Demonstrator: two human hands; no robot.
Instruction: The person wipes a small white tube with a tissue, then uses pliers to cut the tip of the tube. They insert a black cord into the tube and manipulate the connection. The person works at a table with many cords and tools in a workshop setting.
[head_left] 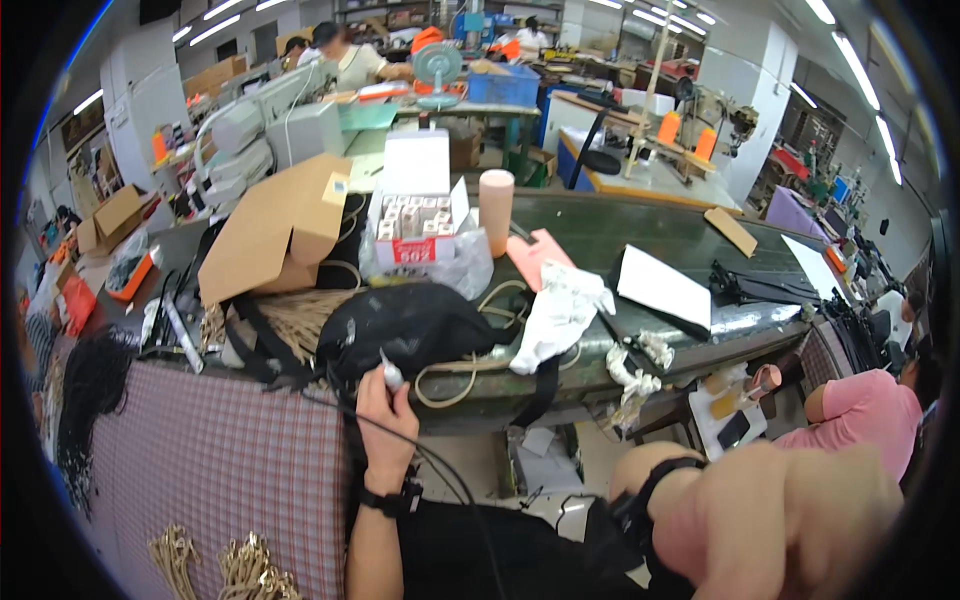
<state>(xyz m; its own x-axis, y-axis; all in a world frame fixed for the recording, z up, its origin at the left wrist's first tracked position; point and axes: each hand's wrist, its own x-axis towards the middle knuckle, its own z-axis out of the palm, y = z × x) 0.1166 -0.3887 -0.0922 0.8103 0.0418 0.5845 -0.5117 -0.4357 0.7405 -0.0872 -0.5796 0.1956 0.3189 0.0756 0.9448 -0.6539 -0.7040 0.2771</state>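
Observation:
My left hand (385, 425) is closed around a small whitish tube with a pointed tip (392, 377), held upright at the near edge of the bench. Just beyond it lies a black fabric bag (405, 325) with a beige cord loop (450, 385) beside it. A thin black cable (435, 455) passes across my left wrist. Close to the camera, my right hand (780, 510) is large and smeared at the lower right, and its fingers cannot be made out. Both wrists wear black bands.
Checked cloth (220, 470) covers the left surface, with beige cords with metal ends (250, 570) on it. The green bench (600, 215) carries a cardboard box (275, 225), a white box of small packs (415, 225), a pink tumbler (496, 205) and crumpled white plastic (560, 315). A pink-shirted person (865, 415) sits right.

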